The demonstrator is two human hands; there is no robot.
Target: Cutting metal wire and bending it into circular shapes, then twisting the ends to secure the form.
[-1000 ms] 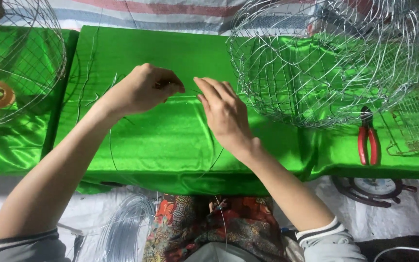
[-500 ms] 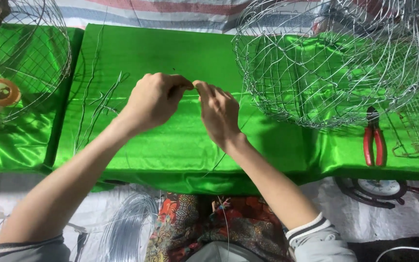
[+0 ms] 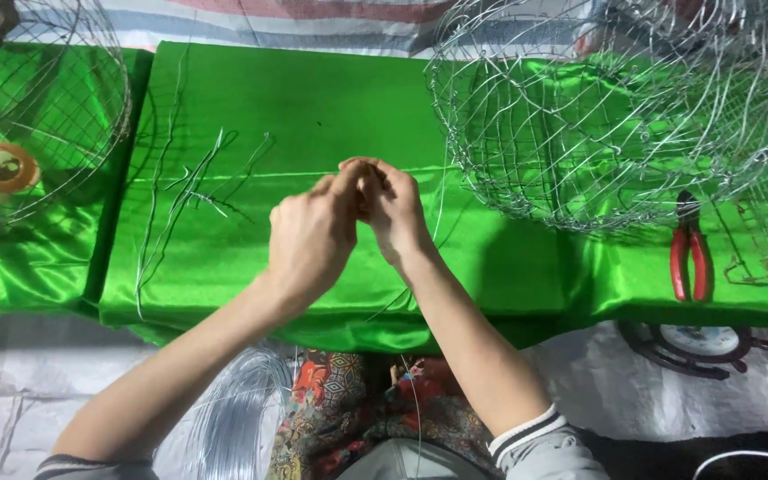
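While left hand [image 3: 311, 238] meets right hand [image 3: 390, 206], fingers seemingly pinching thin wire [image 3: 437, 209], green cloth [image 3: 313, 107].

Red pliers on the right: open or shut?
Shut. The red-handled pliers lie flat on the green cloth, handles nearly parallel and close together, untouched by either hand.

The left hand [image 3: 311, 238] and right hand [image 3: 390, 209] are pressed together over the green worktop [image 3: 313, 107], thin wire [image 3: 420, 267] pinched between (red pliers [image 3: 691, 253] are laid aside).
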